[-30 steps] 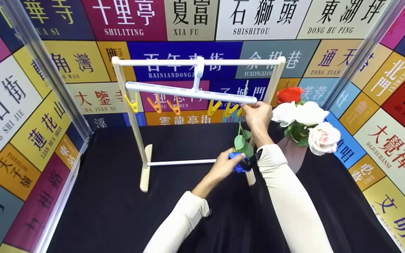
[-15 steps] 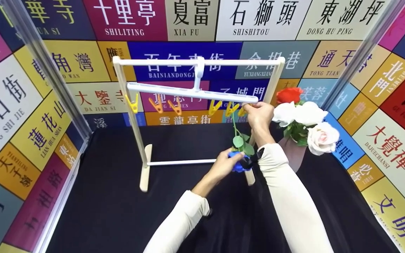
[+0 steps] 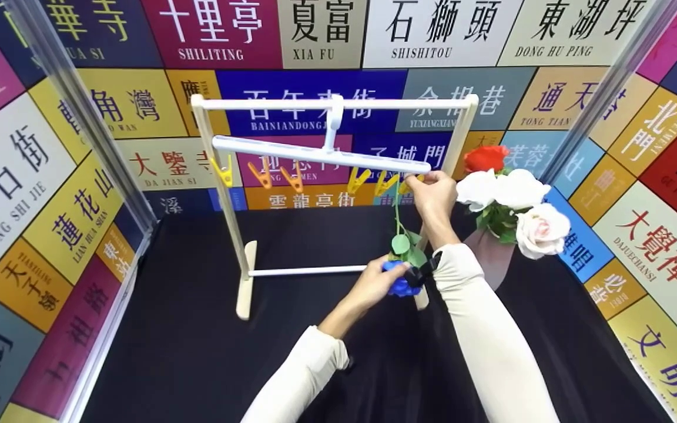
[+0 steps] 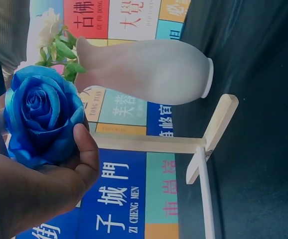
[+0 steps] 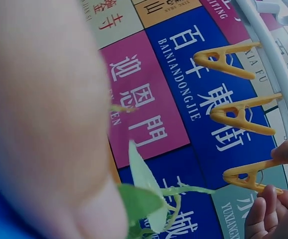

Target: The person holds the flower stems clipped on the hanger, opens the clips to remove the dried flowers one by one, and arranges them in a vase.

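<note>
My left hand [image 3: 374,285] holds a blue rose [image 4: 42,112] by its bloom, thumb at the petals. The flower is upside down, its green stem [image 3: 398,208] and leaves pointing up toward the hanger. Up at the right end of the white hanger [image 3: 321,155], my right hand [image 3: 434,194] pinches the last yellow clothespin [image 5: 248,177]. In the right wrist view the stem's tip lies close to that clothespin, apart from it. Several other yellow and orange clothespins [image 3: 291,180] hang along the hanger, which tilts down to the right.
A wooden rack [image 3: 230,205] carries the hanger on its top bar and stands on a black cloth [image 3: 197,364]. To the right is a pale vase [image 4: 149,72] with red and white roses [image 3: 515,191]. Printed panels [image 3: 315,35] surround the table.
The stem's upper end has come down from in front of the hanger to beneath it, swinging left then slightly right. My left hand and the bloom sit slightly lower. My right hand keeps its place.
</note>
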`<state>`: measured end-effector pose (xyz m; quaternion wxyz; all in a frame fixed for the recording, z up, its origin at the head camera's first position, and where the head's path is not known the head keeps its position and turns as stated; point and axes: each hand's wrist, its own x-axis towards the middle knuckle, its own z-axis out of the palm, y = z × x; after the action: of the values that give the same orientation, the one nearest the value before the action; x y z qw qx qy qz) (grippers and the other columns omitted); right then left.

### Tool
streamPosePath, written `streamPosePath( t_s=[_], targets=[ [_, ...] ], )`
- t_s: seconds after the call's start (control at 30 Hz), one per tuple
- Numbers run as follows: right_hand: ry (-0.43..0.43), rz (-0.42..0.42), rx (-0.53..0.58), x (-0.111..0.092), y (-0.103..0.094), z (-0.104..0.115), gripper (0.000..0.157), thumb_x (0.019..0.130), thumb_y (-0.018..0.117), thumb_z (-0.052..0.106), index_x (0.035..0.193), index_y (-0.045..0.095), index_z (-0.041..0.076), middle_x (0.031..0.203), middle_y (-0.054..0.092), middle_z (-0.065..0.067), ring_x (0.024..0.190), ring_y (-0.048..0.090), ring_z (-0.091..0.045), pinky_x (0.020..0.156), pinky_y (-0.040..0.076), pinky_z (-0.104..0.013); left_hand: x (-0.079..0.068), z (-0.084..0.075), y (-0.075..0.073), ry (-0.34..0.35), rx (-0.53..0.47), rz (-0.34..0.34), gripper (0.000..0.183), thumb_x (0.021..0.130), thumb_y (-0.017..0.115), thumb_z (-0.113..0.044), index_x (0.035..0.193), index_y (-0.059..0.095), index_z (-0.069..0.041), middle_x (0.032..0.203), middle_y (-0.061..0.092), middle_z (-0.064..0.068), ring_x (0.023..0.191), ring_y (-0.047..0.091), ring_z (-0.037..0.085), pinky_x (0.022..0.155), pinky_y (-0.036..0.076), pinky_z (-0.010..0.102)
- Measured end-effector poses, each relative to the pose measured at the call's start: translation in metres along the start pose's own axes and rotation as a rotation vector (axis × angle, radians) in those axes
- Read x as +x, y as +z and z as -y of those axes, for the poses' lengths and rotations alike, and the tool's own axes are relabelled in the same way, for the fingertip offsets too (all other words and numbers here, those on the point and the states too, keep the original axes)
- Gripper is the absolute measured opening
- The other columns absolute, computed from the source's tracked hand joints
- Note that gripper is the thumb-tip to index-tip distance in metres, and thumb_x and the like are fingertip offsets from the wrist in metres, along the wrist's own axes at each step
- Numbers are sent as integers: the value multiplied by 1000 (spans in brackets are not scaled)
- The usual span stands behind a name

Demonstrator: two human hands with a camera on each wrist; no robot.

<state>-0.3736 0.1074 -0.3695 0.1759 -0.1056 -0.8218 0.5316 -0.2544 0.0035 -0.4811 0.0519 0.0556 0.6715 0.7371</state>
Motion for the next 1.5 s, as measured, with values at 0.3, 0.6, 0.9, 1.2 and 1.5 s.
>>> streamPosePath(
  t_s=[0.3, 0.6, 0.9, 1.2, 1.5],
  targets=[
    [-51, 18, -80, -1, -2, -2, 41, 81, 77, 36, 105, 69, 5, 101, 73, -11, 88, 63, -19, 79, 48, -30, -11, 0, -4, -23, -55, 42, 11, 95, 61, -17, 95, 62, -7, 70, 64, -3, 61, 65, 9, 57, 53, 23],
    [-65, 117, -52, 1, -7, -6, 48, 83, 77, 35, 115, 66, 2, 100, 70, -11, 77, 59, -11, 67, 46, -21, -17, -2, -9, -7, 6, 49, 15, 95, 61, -20, 98, 63, -5, 72, 65, -4, 61, 64, 8, 57, 51, 24],
    [-186, 304, -123, 3, -15, -21, 27, 89, 70, 17, 112, 69, 2, 100, 72, -15, 77, 65, -12, 69, 50, -23, -21, -4, -13, -5, -23, 72, 19, 96, 60, -18, 104, 64, -1, 81, 72, 2, 65, 65, 7, 58, 50, 22],
    [-860, 660, -217, 4, -14, -50, 37, 75, 60, -15, 106, 73, 0, 115, 67, -21, 112, 58, -39, 97, 43, -51, -22, -4, -16, -14, -20, 74, 25, 96, 60, -20, 111, 64, -1, 83, 72, 2, 66, 66, 8, 61, 53, 25],
    [-994, 791, -275, -3, -15, -57, 37, 74, 62, -16, 101, 74, 4, 121, 65, -16, 117, 55, -37, 102, 41, -51, -25, -9, -17, -6, 4, 87, 27, 96, 60, -23, 113, 65, -3, 83, 69, -2, 69, 66, 8, 61, 52, 24]
  ],
)
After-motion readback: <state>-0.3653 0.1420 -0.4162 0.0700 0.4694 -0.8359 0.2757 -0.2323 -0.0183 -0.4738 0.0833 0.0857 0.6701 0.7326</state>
